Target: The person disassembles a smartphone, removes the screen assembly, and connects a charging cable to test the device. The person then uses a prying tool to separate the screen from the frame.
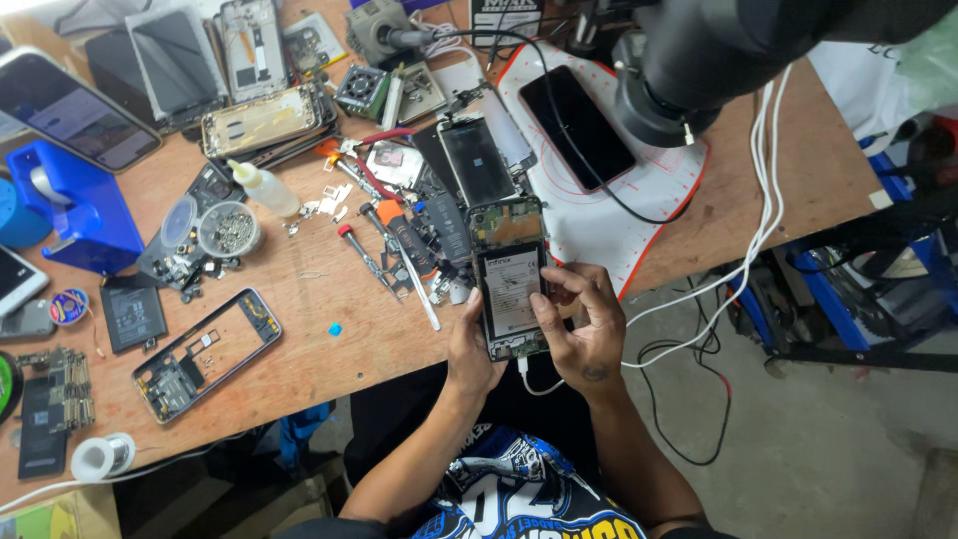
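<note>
An opened smartphone (510,240) with its back cover off shows a battery and circuit board. It is held upright over the front edge of the wooden workbench (329,349). My left hand (471,349) grips its lower left side. My right hand (584,324) holds the right side, with the thumb and a fingertip pressed on the battery. A white cable (539,387) hangs from the phone's bottom end.
Screwdrivers (399,245), a small glue bottle (264,188), a dish of screws (230,230), an empty phone frame (205,354), other opened phones (477,160) and a blue tape dispenser (75,205) crowd the bench. A black phone (577,125) lies on a white mat under a microscope (679,70).
</note>
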